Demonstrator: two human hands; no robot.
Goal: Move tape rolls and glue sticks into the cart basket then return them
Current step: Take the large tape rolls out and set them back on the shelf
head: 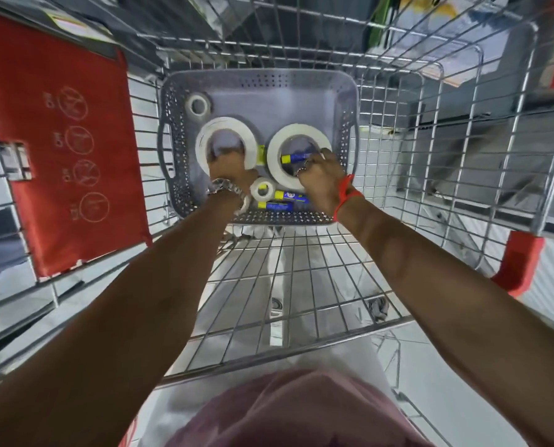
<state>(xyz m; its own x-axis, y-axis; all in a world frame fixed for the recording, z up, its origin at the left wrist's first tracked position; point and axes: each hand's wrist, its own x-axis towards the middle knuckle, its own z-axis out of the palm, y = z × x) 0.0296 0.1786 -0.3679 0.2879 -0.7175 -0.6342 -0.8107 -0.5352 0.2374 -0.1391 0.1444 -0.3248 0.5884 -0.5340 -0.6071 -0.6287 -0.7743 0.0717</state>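
A grey perforated basket [304, 79] sits in the wire cart. In it lie two large white tape rolls. My left hand [229, 171] grips the near rim of the left large roll [225, 129], fingers through its hole. My right hand [319, 175] holds the right large roll [296, 132] at its near right edge, fingertips on a blue-and-yellow glue stick [295, 158] lying inside the roll's hole. A small roll [198, 104] rests at the basket's far left. Another small roll [262, 188] and two glue sticks [277, 206] lie by the near wall.
The cart's wire floor [301, 269] stretches toward me in front of the basket. A red child-seat flap [66, 140] hangs on the left cart wall. Red corner bumpers [520, 262] mark the right side. Wire walls surround the basket on all sides.
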